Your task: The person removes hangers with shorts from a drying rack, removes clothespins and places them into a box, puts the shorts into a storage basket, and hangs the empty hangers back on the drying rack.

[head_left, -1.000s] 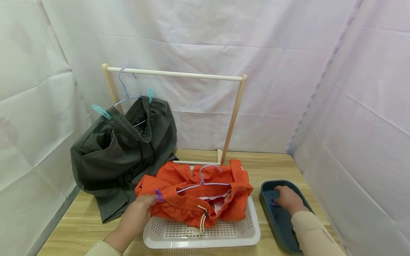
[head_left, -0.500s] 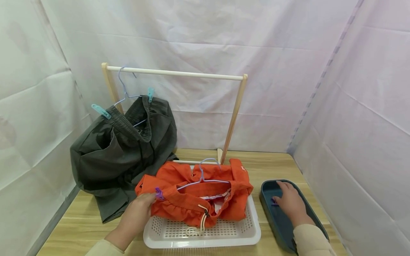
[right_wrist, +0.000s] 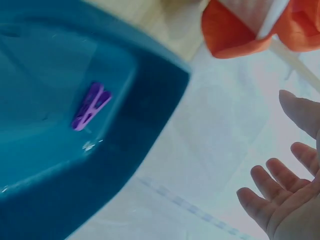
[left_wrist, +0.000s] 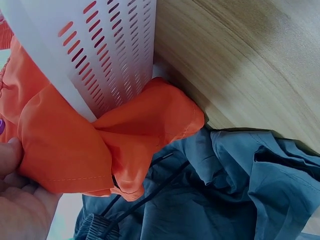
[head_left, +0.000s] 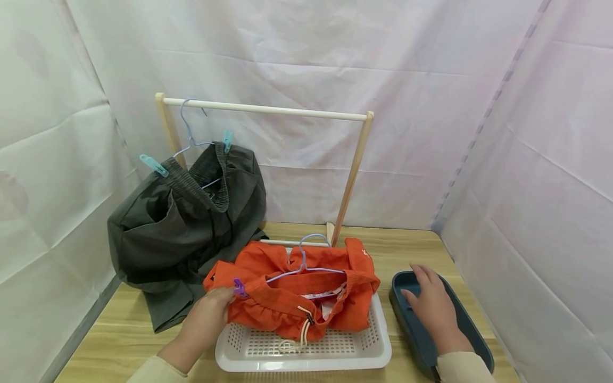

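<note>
Orange drawstring pants (head_left: 268, 308) lie over a white plastic basket (head_left: 306, 365). A lilac wire hanger (head_left: 304, 263) sits inside their waistband, hook upward. One purple clothespin (head_left: 240, 288) is clipped at the waistband's left. Beside that clip, my left hand (head_left: 203, 322) grips the orange fabric between thumb and fingers, as the left wrist view also shows. My right hand (head_left: 435, 314) hovers over a dark blue tray (head_left: 480, 348), fingers spread and holding nothing. Another purple clothespin (right_wrist: 91, 106) lies on the tray bottom, mostly hidden by the thumb in the head view.
At the left, dark grey pants (head_left: 163, 250) hang from a hanger by two light blue clothespins (head_left: 154, 165) on a small rack (head_left: 268, 109). Their legs rest on the wooden table (head_left: 397, 244). White cloth walls (head_left: 541, 186) enclose the table at the back and sides.
My right hand has drawn back and lifted from the tray bottom, its fingers spreading. The lilac hanger's hook has tipped upward. My left hand stays at the waistband.
</note>
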{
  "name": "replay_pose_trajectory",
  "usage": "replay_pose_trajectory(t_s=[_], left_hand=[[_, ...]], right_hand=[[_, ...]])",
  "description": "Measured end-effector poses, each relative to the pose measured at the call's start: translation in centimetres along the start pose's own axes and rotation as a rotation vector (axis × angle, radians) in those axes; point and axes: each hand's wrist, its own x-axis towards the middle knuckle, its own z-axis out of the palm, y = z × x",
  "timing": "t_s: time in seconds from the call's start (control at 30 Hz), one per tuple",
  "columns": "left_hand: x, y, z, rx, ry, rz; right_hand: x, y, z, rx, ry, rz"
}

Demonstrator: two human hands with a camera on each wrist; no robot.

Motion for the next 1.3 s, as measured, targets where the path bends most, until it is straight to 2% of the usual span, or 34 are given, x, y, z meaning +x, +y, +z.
replay_pose_trajectory(t_s=[0.27,0.43,0.63,0.87,1.1,1.3], left_hand=[[0.0,0.1,-0.2,-0.005,-0.013,-0.006],[0.0,0.1,-0.2,-0.011,-0.016,-0.012],[0.0,0.0,-0.1,-0.017,0.000,-0.004],[-0.1,0.0,-0.1,-0.026,0.009,-0.005],[0.0,0.1,-0.1,-0.028,0.019,-0.007],[-0.1,0.1,0.2,-0.023,0.031,-0.001]], right_hand=[[-0.7,-2.1,-0.4,0.011,0.098,-0.080],[-1.1,-3.7,-0.6,0.031,0.229,-0.167],[-1.5,-6.2,-0.9,0.070,0.377,-0.321],[-2.0,-9.0,-1.4,0.087,0.403,-0.415],[-2.1,-11.9,-1.9,0.160,0.431,-0.593],[-2.1,-14.7,-2.0,0.220,0.423,-0.703]])
